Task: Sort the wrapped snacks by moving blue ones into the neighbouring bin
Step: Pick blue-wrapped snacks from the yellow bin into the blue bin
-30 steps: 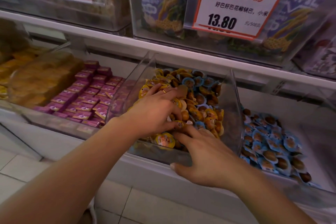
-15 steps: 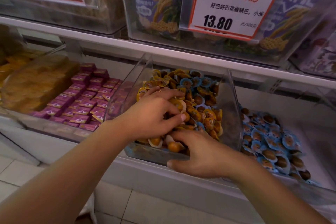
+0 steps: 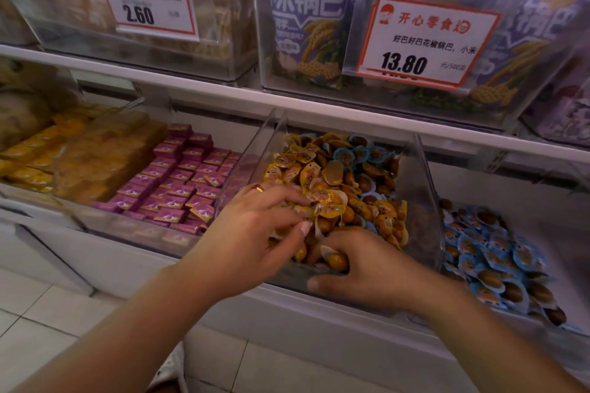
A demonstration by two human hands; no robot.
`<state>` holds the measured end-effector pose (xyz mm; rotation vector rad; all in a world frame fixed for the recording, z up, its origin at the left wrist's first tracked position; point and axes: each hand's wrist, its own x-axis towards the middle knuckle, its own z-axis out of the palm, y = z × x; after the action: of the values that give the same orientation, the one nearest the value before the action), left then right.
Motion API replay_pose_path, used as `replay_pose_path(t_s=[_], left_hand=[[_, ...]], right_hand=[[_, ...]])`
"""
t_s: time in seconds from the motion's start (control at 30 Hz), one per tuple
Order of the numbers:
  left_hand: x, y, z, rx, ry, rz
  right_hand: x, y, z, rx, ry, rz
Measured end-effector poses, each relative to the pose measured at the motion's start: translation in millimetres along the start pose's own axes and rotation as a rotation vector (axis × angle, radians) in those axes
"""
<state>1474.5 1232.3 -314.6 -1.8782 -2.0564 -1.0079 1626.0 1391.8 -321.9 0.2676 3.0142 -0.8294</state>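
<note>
A clear middle bin (image 3: 419,191) holds a heap of yellow wrapped snacks (image 3: 319,169), with some blue wrapped snacks (image 3: 362,153) mixed in at the back. The neighbouring bin (image 3: 563,242) on the right holds many blue wrapped snacks (image 3: 488,249). My left hand (image 3: 255,233) is curled over the front left of the heap and pinches yellow snacks between thumb and fingers. My right hand (image 3: 370,268) sits at the bin's front wall, thumb outside it. Its fingers dig into the heap by a yellow snack, and what they hold is hidden.
Pink packets (image 3: 182,182) fill the bin to the left, beside yellow packets (image 3: 28,166) under a clear cover (image 3: 105,153). A white shelf edge (image 3: 223,89) runs just above the bins, with bagged snacks and price tags (image 3: 424,41) on it. Tiled floor (image 3: 48,313) lies below.
My left hand has drawn back toward the bin's front and closed on yellow snacks. My right hand's fingers have pushed deeper into the front of the heap.
</note>
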Motion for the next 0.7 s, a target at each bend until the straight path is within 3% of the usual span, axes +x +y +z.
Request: replay_pose_path(t_s=[0.1, 0.33, 0.7], left_hand=[[4, 0, 3, -0.011, 0.061, -0.011], [14, 14, 21, -0.058, 0.056, 0.024], [25, 6, 36, -0.232, -0.004, -0.151]], right_hand=[[-4, 5, -2, 0.087, 0.086, 0.033], [-6, 9, -9, 0.379, 0.064, 0.088], [-5, 12, -9, 0.445, 0.184, 0.075]])
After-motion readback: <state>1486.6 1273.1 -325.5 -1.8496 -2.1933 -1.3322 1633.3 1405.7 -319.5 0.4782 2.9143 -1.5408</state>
